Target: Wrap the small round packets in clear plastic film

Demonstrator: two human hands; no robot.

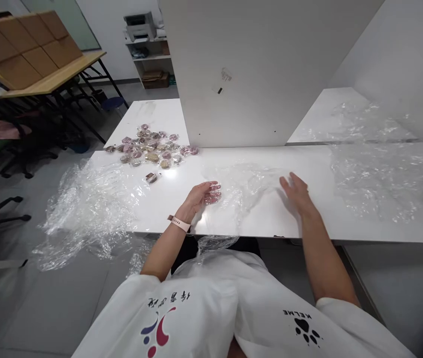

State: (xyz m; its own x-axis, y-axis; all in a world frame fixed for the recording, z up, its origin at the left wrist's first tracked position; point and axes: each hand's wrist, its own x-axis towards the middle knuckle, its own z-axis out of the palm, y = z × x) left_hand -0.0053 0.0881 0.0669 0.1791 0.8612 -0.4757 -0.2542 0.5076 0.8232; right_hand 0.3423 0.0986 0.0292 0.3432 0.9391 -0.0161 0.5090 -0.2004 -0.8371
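Clear plastic film point(250, 181) lies crumpled and spread on the white table in front of me. My left hand point(198, 196) grips its left side, and the fingers show through the film. Beside the film's right edge is my right hand point(297, 193), thumb and forefinger apart, with nothing visible between them. Whether it touches the film, I cannot tell. A loose strand of film point(216, 242) hangs over the table's front edge toward my lap. Small wrapped pieces point(151, 149), pink, brown and yellowish, lie in a heap beyond my left hand. One brown wrapped piece point(151, 177) sits apart, nearer to me.
A large pile of clear film point(92, 209) spills over the table's left end. More film point(386, 174) covers the right side. An upright white panel point(241, 74) stands behind the work area. Cardboard boxes point(28, 47) sit on a wooden table at far left, near black chairs.
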